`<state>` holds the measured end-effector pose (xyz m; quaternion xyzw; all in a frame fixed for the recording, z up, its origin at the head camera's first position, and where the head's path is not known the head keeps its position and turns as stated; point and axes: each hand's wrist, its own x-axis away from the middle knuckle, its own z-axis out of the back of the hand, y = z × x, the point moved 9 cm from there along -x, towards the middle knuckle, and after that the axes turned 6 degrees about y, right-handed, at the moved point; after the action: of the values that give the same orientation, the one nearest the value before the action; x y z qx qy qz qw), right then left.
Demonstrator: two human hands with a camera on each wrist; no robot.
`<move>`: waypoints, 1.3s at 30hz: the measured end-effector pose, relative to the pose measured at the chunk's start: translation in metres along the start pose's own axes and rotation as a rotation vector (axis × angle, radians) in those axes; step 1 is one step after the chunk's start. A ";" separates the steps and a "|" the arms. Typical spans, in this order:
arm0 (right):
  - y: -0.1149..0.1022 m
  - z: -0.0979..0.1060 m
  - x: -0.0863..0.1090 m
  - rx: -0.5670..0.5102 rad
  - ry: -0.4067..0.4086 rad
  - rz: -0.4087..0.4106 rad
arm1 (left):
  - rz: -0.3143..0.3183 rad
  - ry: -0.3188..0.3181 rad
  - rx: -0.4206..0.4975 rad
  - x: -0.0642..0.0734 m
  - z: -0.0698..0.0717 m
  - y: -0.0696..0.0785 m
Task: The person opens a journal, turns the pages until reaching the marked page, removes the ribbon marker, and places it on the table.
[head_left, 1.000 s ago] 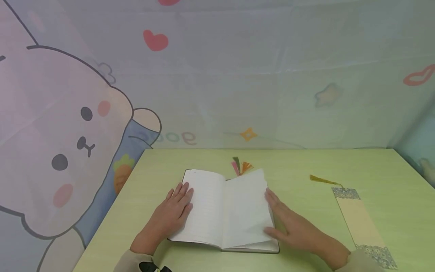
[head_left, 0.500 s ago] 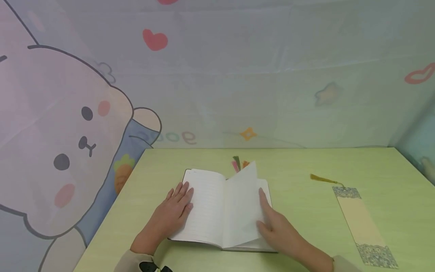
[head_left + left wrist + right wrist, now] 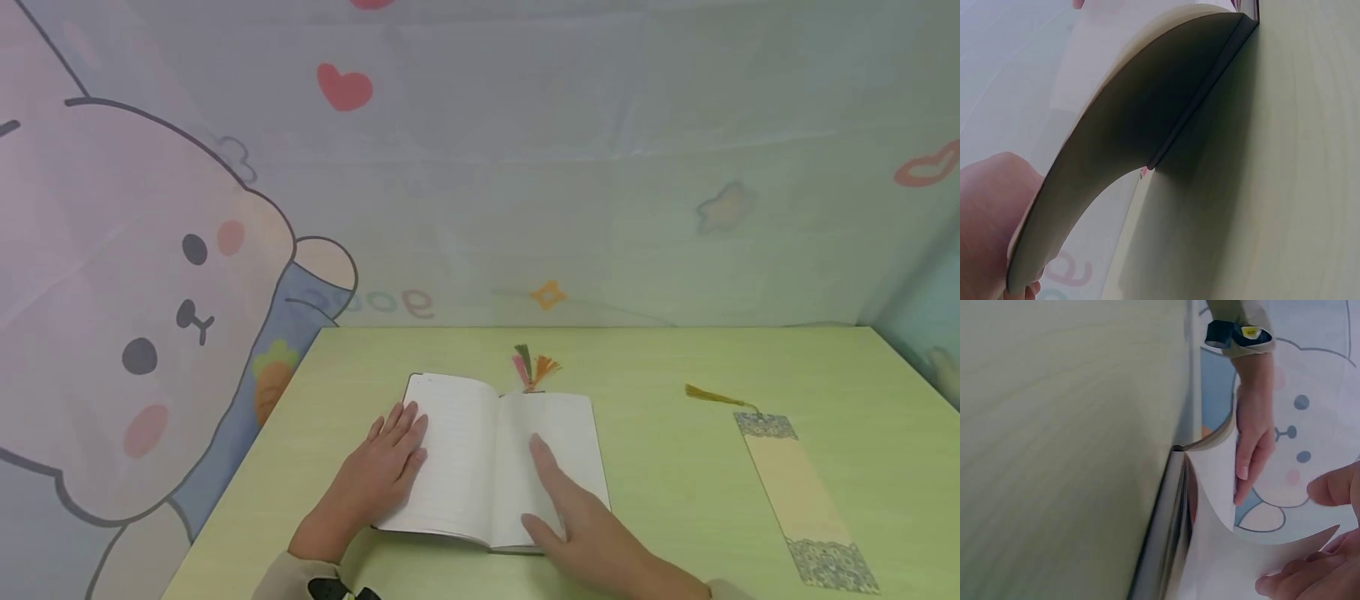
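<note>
An open notebook (image 3: 457,467) with lined pages lies on the table. My left hand (image 3: 382,467) rests on its left pages, fingers extended near the outer edge. In the left wrist view, that left half of the notebook (image 3: 1104,119) arches up off the table. My right hand (image 3: 585,525) is over the right-hand page, its thumb and index finger spread apart. The right wrist view shows a lifted page (image 3: 1241,556) curving up, with the right fingers (image 3: 1304,575) against its free edge and the thumb apart from it.
Green, pink and orange tassels (image 3: 534,367) stick out beyond the notebook's top edge. To the right lies a bookmark (image 3: 802,492) with patterned ends and a yellow tassel (image 3: 712,395). Behind the table (image 3: 637,358) hangs a cartoon-printed cloth (image 3: 487,208).
My right hand has moved left from the right page's outer edge toward the spine, and the page has swung up and left with it. The left hand has stayed in place.
</note>
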<state>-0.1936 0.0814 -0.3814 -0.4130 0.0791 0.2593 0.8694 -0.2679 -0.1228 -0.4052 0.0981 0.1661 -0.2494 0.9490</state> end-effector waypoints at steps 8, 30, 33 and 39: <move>-0.007 -0.023 0.002 0.091 -0.106 0.104 | 0.000 -0.005 -0.004 0.000 0.000 0.000; -0.038 -0.084 -0.001 0.564 -0.342 0.612 | 0.058 -0.005 0.045 0.000 -0.004 -0.005; -0.041 -0.089 -0.004 0.579 -0.355 0.614 | 0.059 0.002 0.059 0.000 -0.003 -0.005; -0.048 -0.101 -0.008 0.648 -0.368 0.658 | 0.061 0.022 0.029 -0.002 0.000 -0.004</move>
<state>-0.1677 -0.0236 -0.4112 -0.0221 0.1272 0.5506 0.8248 -0.2714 -0.1252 -0.4047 0.1196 0.1700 -0.2216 0.9527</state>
